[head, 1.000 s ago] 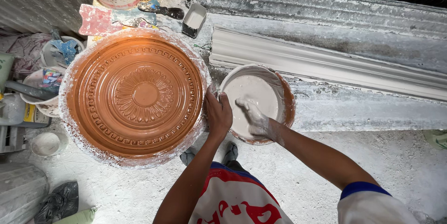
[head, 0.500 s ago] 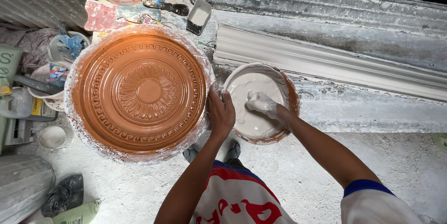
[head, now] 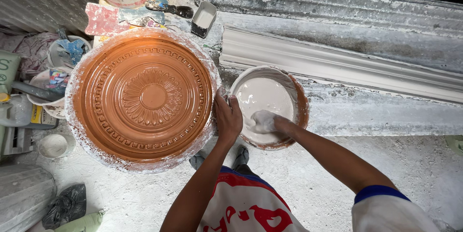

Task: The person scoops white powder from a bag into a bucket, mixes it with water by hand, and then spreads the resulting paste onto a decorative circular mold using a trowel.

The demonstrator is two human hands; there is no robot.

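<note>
Two bare arms reach forward from the bottom of the view, both hands close together. The left hand (head: 228, 117) lies palm down with fingers curled over, knuckles upward. The right hand (head: 264, 121), coated in white paste, is bent at the wrist, fingers loosely cupped.

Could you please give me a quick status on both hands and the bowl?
Left hand gripping bowl rim. Right hand in white mix, coated. Round mould touching left hand.

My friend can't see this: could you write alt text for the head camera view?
A person's right hand, coated white, is sunk in white paste in a bowl, while the left hand grips its rim. Beside it lies a round brown ornamental mould.
</note>
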